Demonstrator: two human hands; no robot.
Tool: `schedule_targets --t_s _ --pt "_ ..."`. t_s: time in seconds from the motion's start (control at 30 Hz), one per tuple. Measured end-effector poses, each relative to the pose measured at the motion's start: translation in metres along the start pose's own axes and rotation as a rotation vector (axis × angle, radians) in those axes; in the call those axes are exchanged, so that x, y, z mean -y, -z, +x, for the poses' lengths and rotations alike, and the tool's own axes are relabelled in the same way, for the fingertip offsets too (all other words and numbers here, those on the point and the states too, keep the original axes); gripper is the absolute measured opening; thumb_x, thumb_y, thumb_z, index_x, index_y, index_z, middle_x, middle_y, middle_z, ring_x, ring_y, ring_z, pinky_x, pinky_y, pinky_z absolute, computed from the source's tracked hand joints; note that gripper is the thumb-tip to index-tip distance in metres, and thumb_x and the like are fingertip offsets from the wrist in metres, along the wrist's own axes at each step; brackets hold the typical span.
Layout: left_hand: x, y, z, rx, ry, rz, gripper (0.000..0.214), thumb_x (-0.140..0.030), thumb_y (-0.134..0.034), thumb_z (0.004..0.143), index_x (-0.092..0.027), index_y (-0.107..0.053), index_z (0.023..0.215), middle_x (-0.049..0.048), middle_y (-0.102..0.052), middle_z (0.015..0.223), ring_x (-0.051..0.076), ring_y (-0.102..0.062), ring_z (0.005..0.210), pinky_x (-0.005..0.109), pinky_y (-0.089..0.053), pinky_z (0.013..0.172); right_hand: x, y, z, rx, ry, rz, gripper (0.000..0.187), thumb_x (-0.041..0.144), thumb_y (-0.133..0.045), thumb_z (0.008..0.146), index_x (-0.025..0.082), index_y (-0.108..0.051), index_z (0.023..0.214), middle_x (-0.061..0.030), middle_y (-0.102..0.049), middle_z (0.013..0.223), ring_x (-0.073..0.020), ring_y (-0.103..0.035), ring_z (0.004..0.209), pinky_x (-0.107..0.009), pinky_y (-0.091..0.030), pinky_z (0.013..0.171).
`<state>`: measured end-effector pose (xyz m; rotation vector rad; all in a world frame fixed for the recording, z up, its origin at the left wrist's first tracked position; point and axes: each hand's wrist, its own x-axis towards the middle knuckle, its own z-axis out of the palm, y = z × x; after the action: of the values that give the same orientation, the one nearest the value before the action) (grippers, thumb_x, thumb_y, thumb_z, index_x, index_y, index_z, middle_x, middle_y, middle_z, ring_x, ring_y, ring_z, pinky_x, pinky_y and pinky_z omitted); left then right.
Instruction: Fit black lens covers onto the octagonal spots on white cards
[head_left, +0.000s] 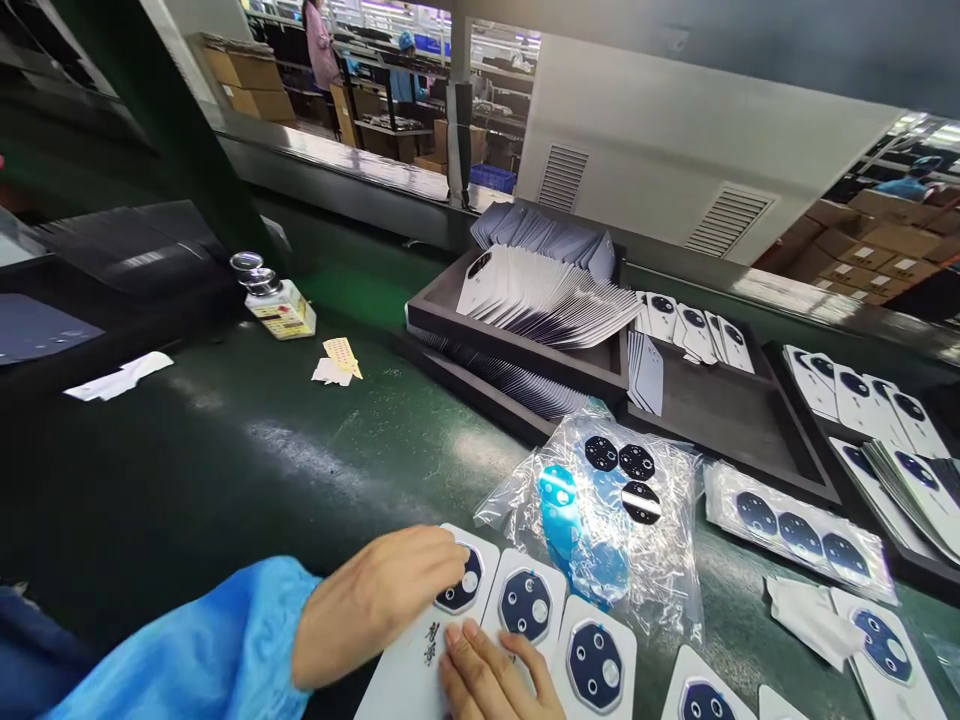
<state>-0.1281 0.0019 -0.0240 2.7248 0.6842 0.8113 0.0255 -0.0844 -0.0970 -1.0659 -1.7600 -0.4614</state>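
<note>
Slippage and scuffing look the likeliest faults here

On the near part of the dark green work surface, three white panels lie side by side, each bearing a dark plate with round openings. The left hand reaches over the leftmost panel, its fingertips at the dark plate; the thumb is hidden, so whether it pinches anything cannot be told. The right hand is slack, fingers slightly spread and closed on nothing visible, lying over that same panel and part of the middle panel.

Uneven pressure from the left fingertips could shift the plate if it is not firmly fixed. A sideways push by the right hand could slide one panel against its neighbour, chipping an edge or scuffing a face; bare skin may also leave marks.

Just beyond, the crumpled plastic bag sits close enough to snag a sleeve or a panel. Farther off, fanned panels lean over the tray toward its right side, and a knock could spill them.
</note>
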Motion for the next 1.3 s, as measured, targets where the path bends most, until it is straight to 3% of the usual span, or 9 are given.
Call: schedule_targets --t_s 0.1,0.17,0.3,0.4,0.57,1.0,1.1,1.3 --pt "0.014 0.005 0.015 0.143 0.203 -0.241 0.022 -0.009 -0.035 0.096 -0.018 -0.054 0.086 0.0005 -0.062 0.081 0.014 -0.058 0.076 0.024 -0.048 0.069 -0.005 0.008 0.009 0.148 0.108 -0.012 0.044 0.014 -0.033 0.099 0.022 -0.065 0.072 0.007 -0.074 0.077 -0.0056 -0.066 0.082 -0.021 -0.043 0.089" --pt "0.019 0.007 0.025 0.226 0.277 -0.319 0.017 -0.003 -0.043 0.089 -0.019 -0.049 0.083 -0.0002 -0.058 0.083 0.015 -0.054 0.079 0.024 -0.045 0.07 -0.006 0.01 0.011 0.17 0.122 -0.011 0.042 0.013 -0.034 0.099 0.021 -0.065 0.073 0.007 -0.075 0.078 -0.0054 -0.066 0.081 -0.02 -0.043 0.089" --pt "0.019 0.007 0.038 0.408 0.321 -0.375 0.027 0.007 -0.046 0.077 -0.019 -0.043 0.081 -0.0012 -0.051 0.083 0.014 -0.048 0.076 0.023 -0.04 0.067 -0.002 0.009 0.008 0.101 0.045 0.004 0.041 0.013 -0.035 0.1 0.02 -0.065 0.073 0.0049 -0.075 0.078 -0.007 -0.066 0.08 -0.023 -0.041 0.092" --pt "0.018 0.006 0.043 0.453 0.313 -0.375 0.027 0.007 -0.045 0.078 -0.02 -0.039 0.078 -0.0015 -0.049 0.081 0.014 -0.046 0.074 0.023 -0.039 0.066 -0.003 0.013 0.012 0.162 0.077 0.007 0.04 0.013 -0.034 0.1 0.02 -0.066 0.075 0.005 -0.075 0.081 -0.0076 -0.067 0.081 -0.025 -0.043 0.082" --pt "0.019 0.002 0.042 0.454 0.268 -0.351 0.026 0.005 -0.044 0.081 -0.02 -0.039 0.078 -0.0005 -0.049 0.081 0.015 -0.045 0.074 0.023 -0.039 0.066 -0.009 0.026 0.023 0.336 0.154 0.007 0.036 0.012 -0.035 0.099 0.018 -0.067 0.085 0.0045 -0.075 0.092 -0.008 -0.067 0.089 -0.026 -0.044 0.076" --pt "0.027 -0.01 0.029 0.36 0.023 -0.223 0.026 0.006 -0.035 0.083 -0.02 -0.039 0.083 -0.0004 -0.047 0.081 0.016 -0.043 0.074 0.022 -0.039 0.065 -0.006 0.029 0.022 0.358 0.108 0.032 0.04 0.013 -0.03 0.1 0.019 -0.067 0.087 0.0048 -0.075 0.095 -0.0085 -0.066 0.091 -0.026 -0.044 0.079" --pt "0.023 -0.015 0.024 0.306 -0.001 -0.17 0.028 0.008 -0.031 0.083 -0.018 -0.041 0.083 0.0017 -0.047 0.08 0.017 -0.041 0.074 0.025 -0.039 0.065 -0.005 0.031 0.023 0.364 0.107 0.037 0.042 0.014 -0.028 0.101 0.019 -0.067 0.088 0.0047 -0.075 0.096 -0.0085 -0.066 0.091 -0.026 -0.044 0.079" --pt "0.007 -0.012 0.012 0.221 -0.018 -0.075 0.029 -0.003 -0.022 0.096 -0.013 -0.047 0.088 0.0065 -0.051 0.084 0.019 -0.041 0.074 0.029 -0.042 0.067 -0.007 0.029 0.022 0.385 0.078 0.037 0.042 0.014 -0.027 0.102 0.019 -0.067 0.088 0.0044 -0.074 0.098 -0.0091 -0.066 0.092 -0.026 -0.043 0.081"
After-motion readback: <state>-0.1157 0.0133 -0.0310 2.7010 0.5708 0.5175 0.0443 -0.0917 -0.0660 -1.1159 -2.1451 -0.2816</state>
